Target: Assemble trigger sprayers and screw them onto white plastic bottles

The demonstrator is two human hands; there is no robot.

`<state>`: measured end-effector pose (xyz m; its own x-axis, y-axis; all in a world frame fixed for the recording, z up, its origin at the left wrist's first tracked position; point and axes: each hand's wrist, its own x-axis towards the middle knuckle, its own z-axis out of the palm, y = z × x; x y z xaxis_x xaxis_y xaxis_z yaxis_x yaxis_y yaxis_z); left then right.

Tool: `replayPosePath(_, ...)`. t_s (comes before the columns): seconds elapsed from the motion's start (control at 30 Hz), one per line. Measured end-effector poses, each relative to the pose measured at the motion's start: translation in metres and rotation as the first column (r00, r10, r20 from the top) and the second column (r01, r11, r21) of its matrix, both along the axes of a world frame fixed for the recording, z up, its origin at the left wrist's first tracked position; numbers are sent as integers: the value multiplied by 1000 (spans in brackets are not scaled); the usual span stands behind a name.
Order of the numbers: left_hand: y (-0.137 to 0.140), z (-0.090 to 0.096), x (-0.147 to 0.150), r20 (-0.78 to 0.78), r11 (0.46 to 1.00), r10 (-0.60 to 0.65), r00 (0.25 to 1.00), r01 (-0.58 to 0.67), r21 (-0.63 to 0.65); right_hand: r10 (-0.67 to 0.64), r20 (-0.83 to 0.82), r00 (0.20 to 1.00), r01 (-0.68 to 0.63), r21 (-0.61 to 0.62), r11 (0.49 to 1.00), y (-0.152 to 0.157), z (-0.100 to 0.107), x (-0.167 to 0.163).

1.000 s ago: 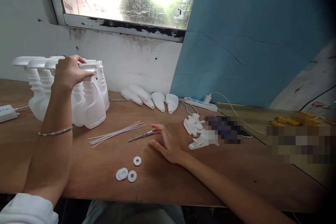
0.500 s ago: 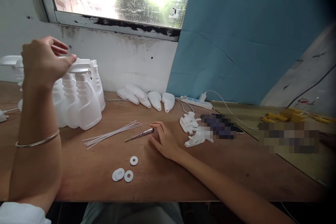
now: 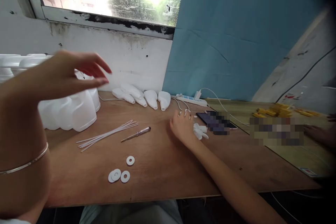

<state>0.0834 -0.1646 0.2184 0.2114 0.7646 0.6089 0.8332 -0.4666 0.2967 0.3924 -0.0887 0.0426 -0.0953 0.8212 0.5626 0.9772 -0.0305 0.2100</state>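
My left hand (image 3: 89,71) is raised before the white spray bottles (image 3: 84,112) at the left, its fingers apart and nothing visible in them. A silver bangle (image 3: 28,164) circles that wrist. My right hand (image 3: 182,126) is over the white plastic trigger heads (image 3: 200,131) with its fingers spread; they cover part of the pile, and I cannot see whether they touch it. To its left lies a screwdriver (image 3: 136,134) with a clear handle. Farther left is a bunch of thin white tubes (image 3: 105,135). Several flat white rings (image 3: 125,176) lie near the table's front edge.
White bottle-shaped plastic shells (image 3: 151,99) lie along the wall. A power strip (image 3: 193,100) with a plugged-in charger is behind two phones (image 3: 210,120). Yellow pieces (image 3: 278,110) lie on the adjoining table at the right, where another person's hand (image 3: 317,133) shows.
My right hand has moved right, off the screwdriver and over the trigger heads. My left hand has swung right, away from the bottle tops. The view has shifted slightly.
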Motion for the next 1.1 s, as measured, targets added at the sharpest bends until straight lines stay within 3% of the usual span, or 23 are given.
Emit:
replayPosePath(0.07,8,-8,17,-292,974,-163,942,107,-198,-44,-8,999,44,-29,999,2,5,7)
replayPosePath(0.1,11,-15,27,-349,950,-231,908,134,-281,-54,-9,999,53,-39,998,3,6,8)
replayPosePath(0.23,18,-62,65,-394,804,-500,771,245,-541,-64,4,998,64,-50,997,2,7,8)
replayPosePath(0.3,17,-90,73,-390,701,-622,679,260,-664,-78,11,997,78,-68,995,3,5,8)
replayPosePath(0.37,16,-115,72,-368,630,-687,627,261,-731,-86,17,996,87,-90,992,5,4,9)
replayPosePath(0.47,16,-137,62,-299,598,-683,666,276,-753,-71,20,997,73,-122,990,8,2,11)
replayPosePath(0.7,19,-153,50,-15,503,-659,752,426,-752,31,86,996,-22,-107,994,7,-4,1)
replayPosePath(0.83,24,-168,47,146,451,-600,787,484,-750,133,134,982,-102,-220,970,4,-9,-8)
replayPosePath(0.93,26,-178,45,228,443,-561,796,521,-730,209,144,967,-160,-292,943,2,-11,-12)
replayPosePath(1.1,26,-185,45,327,464,-514,793,577,-672,258,126,958,-225,-229,947,3,-16,-13)
